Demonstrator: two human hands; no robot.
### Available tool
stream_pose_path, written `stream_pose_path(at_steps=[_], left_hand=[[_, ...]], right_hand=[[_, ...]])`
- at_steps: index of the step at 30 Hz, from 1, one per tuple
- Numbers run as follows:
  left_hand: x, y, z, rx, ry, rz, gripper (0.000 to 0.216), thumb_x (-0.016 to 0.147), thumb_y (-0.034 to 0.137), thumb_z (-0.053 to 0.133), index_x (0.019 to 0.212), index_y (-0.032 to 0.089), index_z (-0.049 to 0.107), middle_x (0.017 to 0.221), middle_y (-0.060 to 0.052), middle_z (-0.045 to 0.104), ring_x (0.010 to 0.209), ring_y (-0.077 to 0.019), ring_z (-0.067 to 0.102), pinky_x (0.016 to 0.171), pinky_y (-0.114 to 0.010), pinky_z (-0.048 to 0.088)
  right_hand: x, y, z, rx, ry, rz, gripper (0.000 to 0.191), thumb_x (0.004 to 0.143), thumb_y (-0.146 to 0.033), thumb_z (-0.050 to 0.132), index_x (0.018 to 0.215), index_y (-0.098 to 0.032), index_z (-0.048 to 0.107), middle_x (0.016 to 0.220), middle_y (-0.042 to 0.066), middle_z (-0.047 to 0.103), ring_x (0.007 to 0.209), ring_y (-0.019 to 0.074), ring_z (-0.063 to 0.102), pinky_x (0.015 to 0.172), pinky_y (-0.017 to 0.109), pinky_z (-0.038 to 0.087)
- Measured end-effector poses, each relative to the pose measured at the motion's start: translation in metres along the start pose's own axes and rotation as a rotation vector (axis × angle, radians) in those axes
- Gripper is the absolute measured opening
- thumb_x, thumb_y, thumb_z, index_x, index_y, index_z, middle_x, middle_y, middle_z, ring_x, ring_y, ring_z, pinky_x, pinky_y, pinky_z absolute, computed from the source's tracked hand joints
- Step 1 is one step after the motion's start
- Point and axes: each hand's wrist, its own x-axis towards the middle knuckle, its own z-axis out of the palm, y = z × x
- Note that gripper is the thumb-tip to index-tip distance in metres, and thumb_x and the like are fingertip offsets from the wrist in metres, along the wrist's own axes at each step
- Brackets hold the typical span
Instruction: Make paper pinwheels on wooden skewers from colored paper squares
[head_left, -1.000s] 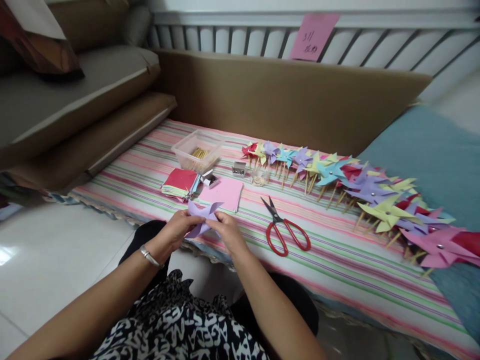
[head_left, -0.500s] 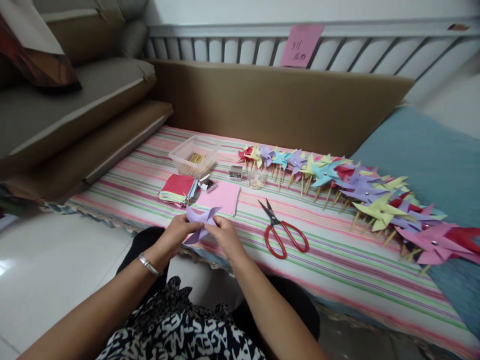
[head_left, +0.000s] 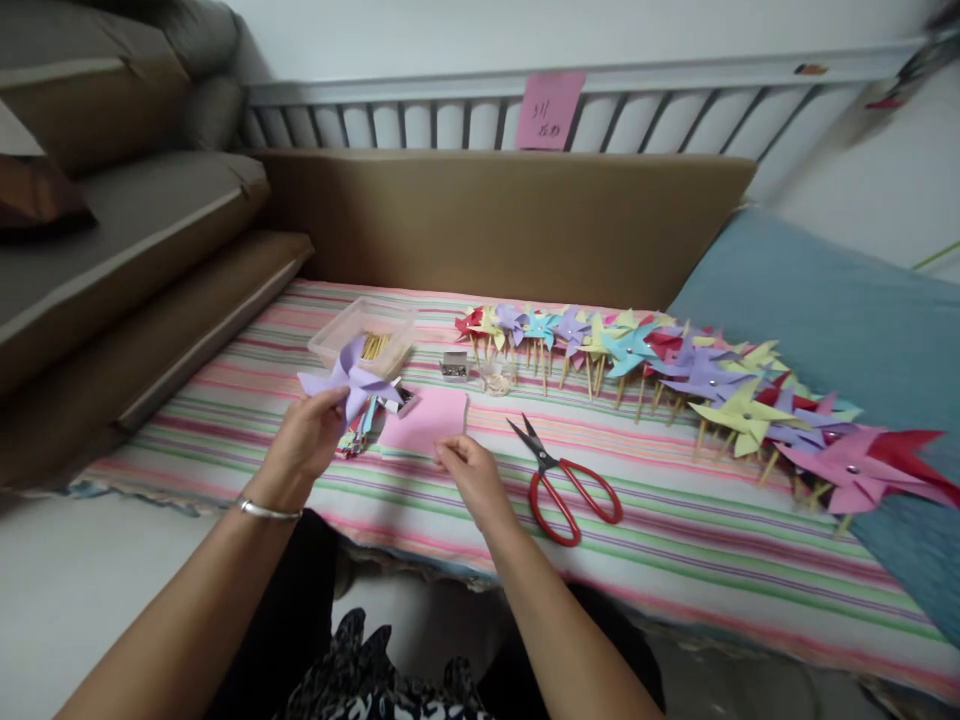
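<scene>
My left hand [head_left: 306,437] pinches a purple paper pinwheel [head_left: 363,380], raised over the stack of coloured paper squares [head_left: 364,432] and partly hiding it. The pinwheel's blades are folded toward its middle, and no stick shows on it. My right hand [head_left: 475,480] hovers at the front edge of the pink paper [head_left: 429,418], its thumb and fingertips closed together. Whatever may be between those fingertips is too small to make out. A small open box [head_left: 403,402] of metal pieces sits behind the pinwheel's right blade.
Red-handled scissors [head_left: 556,478] lie open right of my right hand. Behind are a clear bin [head_left: 330,345] of sticks, a box of pins [head_left: 454,367] and a small clear dish [head_left: 496,378]. Finished pinwheels [head_left: 705,380] line the right side. Cushions [head_left: 150,210] rise at the left.
My hands have parted. The left has carried the purple pinwheel up and left; the right has let go of it and moved right. The view has shifted slightly.
</scene>
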Motion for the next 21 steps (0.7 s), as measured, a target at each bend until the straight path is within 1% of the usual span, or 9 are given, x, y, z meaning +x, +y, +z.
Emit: stream_pose_path(at_steps=[2, 5, 8, 11, 13, 15, 17, 20, 21], left_hand=[[0.017, 0.007, 0.017, -0.055, -0.028, 0.05, 0.01, 0.06, 0.009, 0.069, 0.068, 0.01, 0.065, 0.069, -0.004, 0.07, 0.063, -0.0141, 0.064, 0.068, -0.026, 0.054], [0.037, 0.012, 0.038, -0.133, -0.08, 0.077, 0.009, 0.062, 0.009, 0.067, 0.07, 0.013, 0.065, 0.068, -0.001, 0.07, 0.062, -0.0131, 0.063, 0.068, -0.027, 0.055], [0.053, 0.012, 0.044, -0.2, -0.133, 0.08, 0.007, 0.063, 0.011, 0.069, 0.067, 0.014, 0.064, 0.063, 0.001, 0.067, 0.06, -0.013, 0.062, 0.071, -0.03, 0.055], [0.07, 0.011, 0.034, -0.25, -0.108, 0.08, 0.012, 0.059, 0.011, 0.072, 0.06, 0.014, 0.06, 0.057, 0.003, 0.063, 0.057, -0.0107, 0.06, 0.071, -0.027, 0.053], [0.082, 0.01, 0.023, -0.264, -0.08, 0.071, 0.016, 0.056, 0.012, 0.075, 0.059, 0.014, 0.06, 0.059, 0.003, 0.063, 0.059, -0.0099, 0.06, 0.068, -0.023, 0.051], [0.092, 0.012, 0.011, -0.262, -0.07, 0.052, 0.019, 0.054, 0.013, 0.077, 0.062, 0.014, 0.06, 0.065, 0.002, 0.065, 0.062, -0.0104, 0.06, 0.064, -0.021, 0.05], [0.099, 0.015, -0.001, -0.243, -0.077, 0.017, 0.022, 0.051, 0.015, 0.079, 0.065, 0.013, 0.061, 0.069, 0.0, 0.067, 0.062, -0.0109, 0.06, 0.06, -0.021, 0.048], [0.107, 0.021, -0.016, -0.21, -0.095, -0.063, 0.026, 0.049, 0.014, 0.081, 0.068, 0.012, 0.063, 0.068, -0.001, 0.067, 0.059, -0.0113, 0.059, 0.054, -0.021, 0.046], [0.109, 0.024, -0.02, -0.205, -0.102, -0.081, 0.026, 0.049, 0.014, 0.081, 0.068, 0.013, 0.064, 0.067, -0.001, 0.067, 0.058, -0.0118, 0.059, 0.054, -0.021, 0.046]], right_hand=[[0.004, 0.006, -0.003, -0.057, 0.048, -0.007, 0.02, 0.073, -0.037, 0.063, 0.075, -0.017, 0.063, 0.067, 0.001, 0.063, 0.067, 0.0161, 0.059, 0.067, 0.028, 0.046], [0.007, 0.017, -0.003, -0.192, 0.102, -0.033, 0.019, 0.076, -0.034, 0.06, 0.075, -0.016, 0.066, 0.069, 0.003, 0.065, 0.066, 0.0166, 0.058, 0.065, 0.028, 0.045], [0.016, 0.024, 0.0, -0.371, 0.156, -0.131, 0.018, 0.079, -0.031, 0.059, 0.076, -0.017, 0.069, 0.074, 0.004, 0.067, 0.07, 0.0169, 0.06, 0.066, 0.027, 0.045], [0.036, 0.017, 0.008, -0.604, 0.185, -0.24, 0.016, 0.081, -0.025, 0.058, 0.08, -0.018, 0.072, 0.077, 0.004, 0.068, 0.073, 0.016, 0.061, 0.069, 0.025, 0.045], [0.057, 0.005, 0.019, -0.839, 0.146, -0.264, 0.017, 0.083, -0.024, 0.057, 0.086, -0.02, 0.074, 0.081, 0.004, 0.069, 0.077, 0.0152, 0.062, 0.071, 0.024, 0.045], [0.079, -0.009, 0.035, -1.138, 0.053, -0.235, 0.021, 0.087, -0.025, 0.054, 0.092, -0.023, 0.074, 0.087, 0.004, 0.07, 0.084, 0.0152, 0.063, 0.074, 0.023, 0.044], [0.099, -0.02, 0.052, -1.376, -0.039, -0.187, 0.023, 0.087, -0.023, 0.051, 0.09, -0.025, 0.074, 0.089, 0.004, 0.071, 0.088, 0.0167, 0.064, 0.073, 0.024, 0.044], [0.121, -0.027, 0.075, -1.532, -0.113, -0.12, 0.02, 0.082, -0.021, 0.055, 0.077, -0.022, 0.075, 0.082, 0.007, 0.073, 0.082, 0.0212, 0.067, 0.066, 0.027, 0.043], [0.126, -0.027, 0.082, -1.574, -0.125, -0.093, 0.018, 0.08, -0.02, 0.057, 0.076, -0.021, 0.075, 0.081, 0.008, 0.073, 0.079, 0.0225, 0.067, 0.064, 0.027, 0.043]])
